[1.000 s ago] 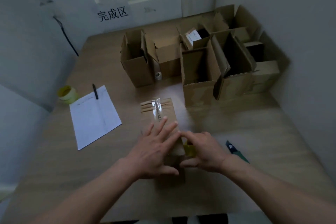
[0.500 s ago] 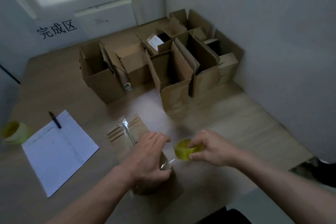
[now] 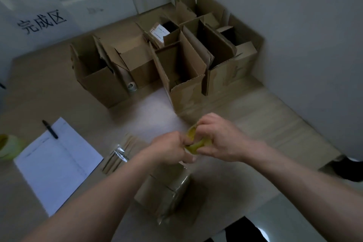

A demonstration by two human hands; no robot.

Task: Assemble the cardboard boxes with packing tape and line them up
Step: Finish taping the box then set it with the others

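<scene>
Head view: both hands meet above the flattened cardboard box (image 3: 167,192) on the table (image 3: 265,120); the right hand (image 3: 220,139) grips the yellow tape roll (image 3: 193,140), the left hand (image 3: 170,148) pinches its near edge, fingers curled; assembled boxes (image 3: 184,76) stand behind

Small packing workstation, pale wood-grain tabletop (image 3: 275,116) boxed in by grey partition walls (image 3: 294,25), cluster of open brown cardboard boxes (image 3: 182,76), white paper form (image 3: 57,163) with black pen (image 3: 50,129), black "完成区" wall lettering (image 3: 42,22)
</scene>
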